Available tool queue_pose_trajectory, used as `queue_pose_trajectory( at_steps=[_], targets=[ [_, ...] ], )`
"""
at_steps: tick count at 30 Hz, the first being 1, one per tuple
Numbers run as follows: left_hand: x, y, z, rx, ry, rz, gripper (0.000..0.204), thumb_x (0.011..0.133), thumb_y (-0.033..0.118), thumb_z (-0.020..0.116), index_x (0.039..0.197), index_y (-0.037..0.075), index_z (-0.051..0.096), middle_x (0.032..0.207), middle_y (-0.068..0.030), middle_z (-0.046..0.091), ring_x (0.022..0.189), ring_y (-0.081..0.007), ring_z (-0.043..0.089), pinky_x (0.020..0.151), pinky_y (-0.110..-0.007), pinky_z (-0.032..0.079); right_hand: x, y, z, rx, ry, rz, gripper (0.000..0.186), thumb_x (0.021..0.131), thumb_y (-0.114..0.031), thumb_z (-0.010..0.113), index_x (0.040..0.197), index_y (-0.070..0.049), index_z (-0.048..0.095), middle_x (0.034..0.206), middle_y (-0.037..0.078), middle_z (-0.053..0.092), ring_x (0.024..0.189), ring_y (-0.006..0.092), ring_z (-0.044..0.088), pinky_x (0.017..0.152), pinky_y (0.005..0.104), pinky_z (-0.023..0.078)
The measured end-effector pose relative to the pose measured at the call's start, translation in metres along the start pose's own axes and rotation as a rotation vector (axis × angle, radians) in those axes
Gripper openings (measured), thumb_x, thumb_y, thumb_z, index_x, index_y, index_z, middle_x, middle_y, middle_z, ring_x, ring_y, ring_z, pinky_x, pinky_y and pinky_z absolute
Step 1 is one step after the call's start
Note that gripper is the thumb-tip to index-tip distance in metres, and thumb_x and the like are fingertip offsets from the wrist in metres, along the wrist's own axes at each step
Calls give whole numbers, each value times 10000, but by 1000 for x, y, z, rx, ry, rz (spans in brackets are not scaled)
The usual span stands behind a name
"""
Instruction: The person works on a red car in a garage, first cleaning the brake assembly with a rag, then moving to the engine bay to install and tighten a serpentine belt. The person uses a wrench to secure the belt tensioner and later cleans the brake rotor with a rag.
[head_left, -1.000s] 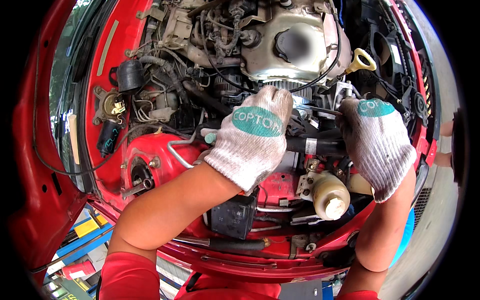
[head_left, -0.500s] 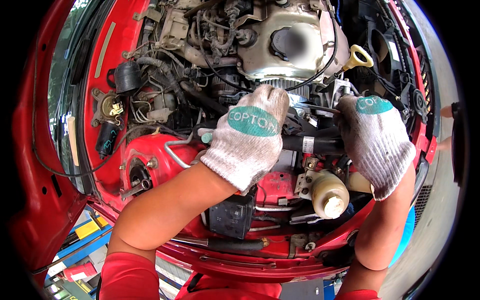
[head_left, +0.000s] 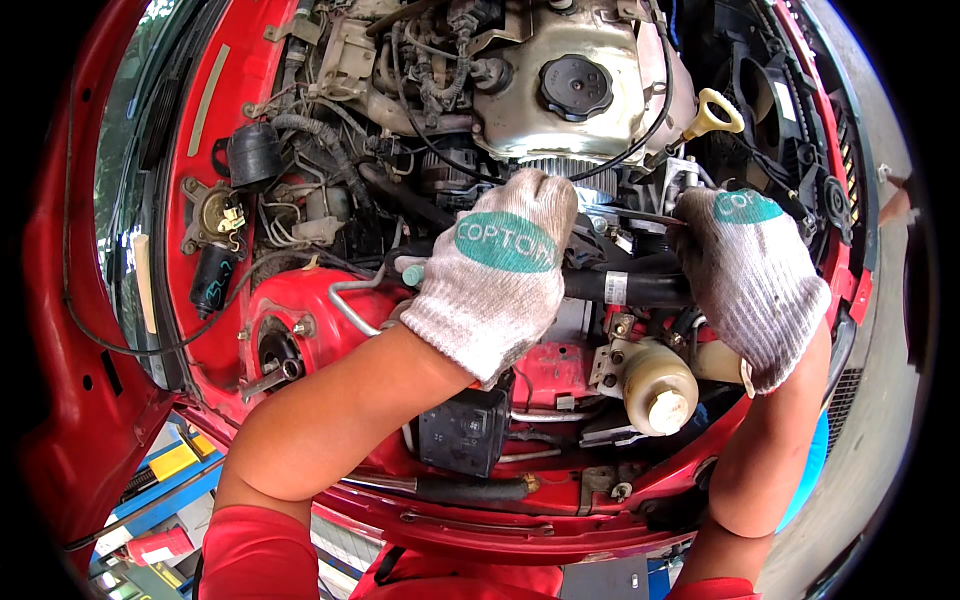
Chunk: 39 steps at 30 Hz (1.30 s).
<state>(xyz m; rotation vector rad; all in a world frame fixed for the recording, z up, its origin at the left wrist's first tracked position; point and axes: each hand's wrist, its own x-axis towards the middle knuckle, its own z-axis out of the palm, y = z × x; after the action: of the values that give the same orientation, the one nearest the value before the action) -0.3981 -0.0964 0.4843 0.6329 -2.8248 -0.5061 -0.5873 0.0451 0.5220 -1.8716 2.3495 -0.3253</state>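
Both my hands wear pale knit gloves with green prints. My left hand (head_left: 495, 275) is closed just below the toothed pulley (head_left: 590, 175) and belt area at the engine's end; what its curled fingers hold is hidden. My right hand (head_left: 755, 280), farther right, is wrapped round a thin dark metal tool (head_left: 645, 216), which points left toward the pulley and my left fingertips. A black hose (head_left: 640, 290) runs between and below my hands. Above them is the metal valve cover (head_left: 520, 105) with its black oil cap (head_left: 575, 87).
The red engine bay surrounds the work, with a yellow dipstick handle (head_left: 714, 113), a translucent reservoir (head_left: 655, 382), a black box (head_left: 460, 430) and a thin cable looped at the left. A blue and yellow rack (head_left: 170, 470) and a red object (head_left: 158, 543) show at lower left.
The view has shifted very slightly. My hands keep almost the same place and grip around the pulley and tool.
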Motion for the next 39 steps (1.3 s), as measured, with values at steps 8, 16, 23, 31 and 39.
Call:
queue_pose_trajectory(
  at_steps=[8, 16, 23, 31, 39],
  targets=[
    [0, 2, -5, 11, -34, -25, 264, 799, 6, 560, 1060, 36, 593, 1071, -193, 596, 997, -405, 630, 835, -479, 537, 3, 0, -3, 48, -17, 4, 79, 874, -96, 659, 904, -23, 660, 792, 215, 649, 785, 405, 662, 683, 475, 510],
    [-1, -1, -5, 105, -103, 16, 333, 911, 132, 558, 1232, 45, 568, 1127, -136, 568, 1003, -308, 642, 791, -417, 580, 2, 4, 2, 24, -24, 0, 83, 863, -92, 662, 899, -18, 648, 784, 212, 646, 779, 403, 661, 678, 470, 511],
    [-2, -1, -6, 92, -128, -9, 277, 918, 129, 552, 1185, 57, 564, 1135, -143, 564, 1007, -311, 642, 794, -428, 578, 2, 6, 3, 11, -99, 53, 104, 866, -121, 668, 877, -23, 634, 787, 210, 647, 788, 410, 660, 689, 485, 515],
    [-4, -4, 4, 131, -92, -86, 284, 885, 107, 546, 1165, 64, 571, 1205, -147, 585, 1065, -353, 632, 871, -469, 558, 8, 5, 2, -34, -108, 28, 149, 881, -187, 655, 855, -41, 653, 746, 203, 663, 724, 415, 671, 644, 506, 532],
    [5, 4, -9, 29, -108, -126, 262, 862, 61, 564, 1121, 63, 597, 1187, -163, 627, 1132, -380, 634, 926, -468, 544, 22, -19, -15, -71, -140, 126, 159, 838, -156, 628, 850, -87, 770, 879, 155, 758, 830, 325, 750, 726, 434, 590]
  ],
)
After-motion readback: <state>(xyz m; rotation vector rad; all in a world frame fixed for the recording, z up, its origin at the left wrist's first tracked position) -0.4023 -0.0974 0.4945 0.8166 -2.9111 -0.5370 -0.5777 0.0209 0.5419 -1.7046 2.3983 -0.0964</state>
